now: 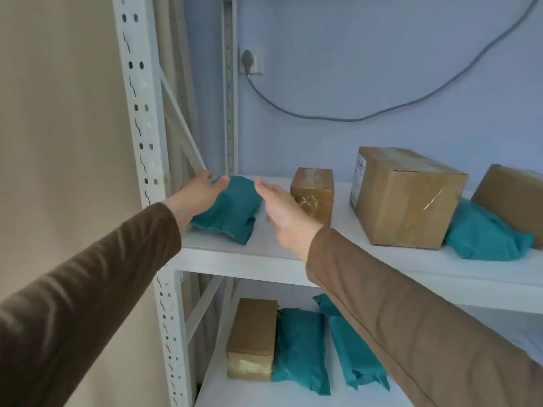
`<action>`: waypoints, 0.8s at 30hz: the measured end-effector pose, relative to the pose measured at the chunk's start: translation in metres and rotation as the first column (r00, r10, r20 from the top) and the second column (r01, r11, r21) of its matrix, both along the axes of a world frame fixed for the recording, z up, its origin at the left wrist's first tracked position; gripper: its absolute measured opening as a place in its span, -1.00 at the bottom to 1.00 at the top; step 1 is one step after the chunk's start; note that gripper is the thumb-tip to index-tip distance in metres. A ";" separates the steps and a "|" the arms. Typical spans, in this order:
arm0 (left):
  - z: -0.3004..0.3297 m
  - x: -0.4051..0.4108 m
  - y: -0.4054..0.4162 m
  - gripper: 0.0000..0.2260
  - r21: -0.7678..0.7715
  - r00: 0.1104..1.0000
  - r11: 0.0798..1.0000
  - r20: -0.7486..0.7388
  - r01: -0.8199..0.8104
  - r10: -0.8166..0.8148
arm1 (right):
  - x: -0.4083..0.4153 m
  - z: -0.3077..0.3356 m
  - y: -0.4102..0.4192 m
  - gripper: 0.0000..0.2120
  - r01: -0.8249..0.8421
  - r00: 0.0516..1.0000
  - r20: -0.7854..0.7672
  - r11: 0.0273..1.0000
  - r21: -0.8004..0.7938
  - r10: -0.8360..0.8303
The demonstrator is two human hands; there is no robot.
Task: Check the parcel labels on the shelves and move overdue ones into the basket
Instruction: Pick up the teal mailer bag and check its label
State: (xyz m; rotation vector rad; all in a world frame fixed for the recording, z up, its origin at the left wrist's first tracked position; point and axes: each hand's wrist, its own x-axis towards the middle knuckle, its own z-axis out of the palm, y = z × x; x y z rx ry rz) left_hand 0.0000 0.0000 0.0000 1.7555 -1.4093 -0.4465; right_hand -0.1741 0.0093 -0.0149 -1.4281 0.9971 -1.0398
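A teal plastic mailer parcel (232, 211) lies at the left end of the upper shelf (264, 259). My left hand (197, 198) rests against its left side with straight fingers, the thumb over its top edge. My right hand (282, 210) hovers just right of the parcel, fingers straight, palm turned toward it, apparently not touching. No label shows on this parcel. No basket is in view.
A small taped box (313, 193), a large cardboard box (405, 198) with a label on its left face, another teal mailer (484, 233) and a further box (514, 195) share the upper shelf. The lower shelf holds a box (252, 339) and two teal mailers (299, 348). A steel upright (141, 113) stands left.
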 end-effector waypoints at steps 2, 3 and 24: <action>-0.003 0.003 -0.009 -0.32 0.066 1.000 0.997 0.016 -0.026 0.025 | 0.012 -0.003 -0.013 -0.35 0.062 0.998 -0.010 0.995 0.073 -0.061; -0.004 0.005 -0.012 -0.33 0.105 1.000 0.994 0.001 -0.030 0.030 | 0.018 -0.004 -0.020 -0.34 0.068 0.998 0.004 0.992 0.110 -0.068; -0.025 -0.017 0.105 -0.60 -0.160 0.598 0.954 -0.750 0.253 -0.284 | -0.036 -0.020 0.078 -0.40 -0.027 0.969 0.243 0.997 -0.077 0.045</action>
